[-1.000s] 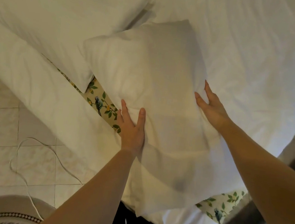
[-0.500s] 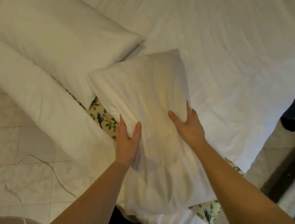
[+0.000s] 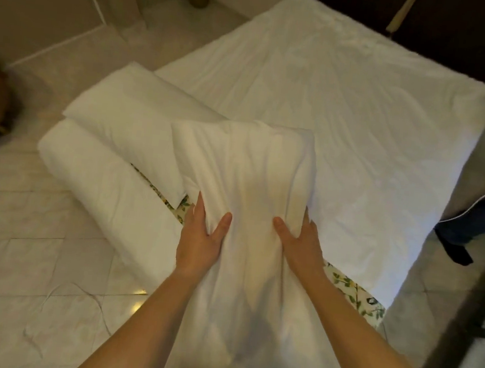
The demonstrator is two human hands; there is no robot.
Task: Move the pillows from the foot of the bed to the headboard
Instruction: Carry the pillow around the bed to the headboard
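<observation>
I hold a white pillow (image 3: 245,178) in front of me over the near end of the bed. My left hand (image 3: 200,241) pinches its left side and my right hand (image 3: 300,245) pinches its right side, bunching the cloth between them. A second white pillow (image 3: 132,129) lies at the bed's near left corner, partly under the held one. The bed (image 3: 350,105) has a white sheet and stretches away to the dark headboard end at the top right.
A folded white duvet (image 3: 107,195) hangs along the bed's left edge. A flowered mattress cover (image 3: 353,290) shows at the near edge. A thin cord (image 3: 72,288) lies on the tiled floor at the left. Dark furniture and clothing (image 3: 478,223) stand on the right.
Both hands have closed in on the pillow and gathered its middle. The pillow has come up off the bed, and my view has risen to show the whole bed.
</observation>
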